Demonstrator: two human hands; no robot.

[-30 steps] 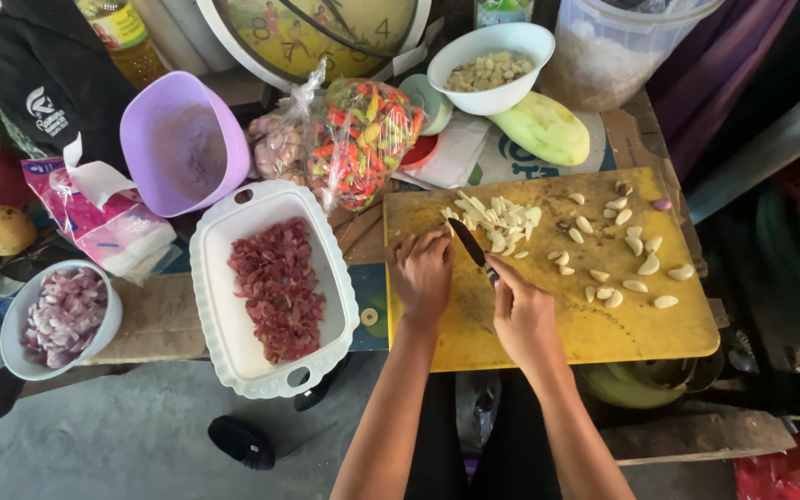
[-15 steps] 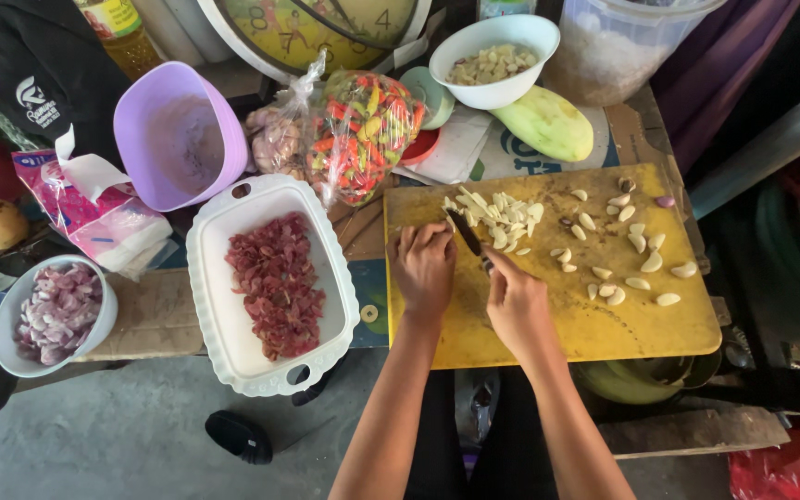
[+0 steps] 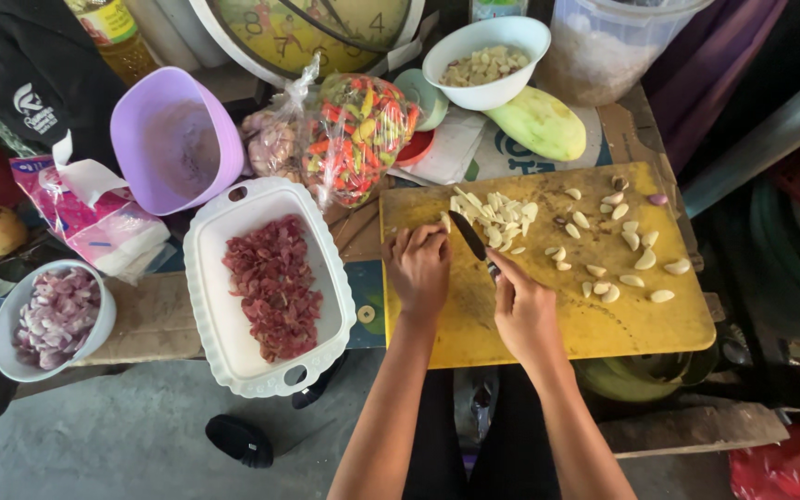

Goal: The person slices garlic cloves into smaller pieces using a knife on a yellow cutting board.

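Observation:
My right hand (image 3: 522,310) grips a dark-bladed knife (image 3: 468,237) whose tip points up-left toward a heap of sliced garlic (image 3: 495,215). My left hand (image 3: 420,267) rests curled on the yellow cutting board (image 3: 604,324), fingertips beside the blade; whatever lies under the fingers is hidden. Whole peeled garlic cloves (image 3: 622,255) are scattered over the board's right half.
Left of the board stands a white rectangular dish (image 3: 224,333) of chopped red pieces. A purple bowl (image 3: 174,139), a bag of chillies (image 3: 363,134), a white bowl of garlic (image 3: 486,65), a green mango (image 3: 542,123) and a white bowl of chopped shallots (image 3: 51,319) surround it.
The knife and both hands have shifted slightly on the board near the sliced garlic. The camera view has moved a little; nothing else differs.

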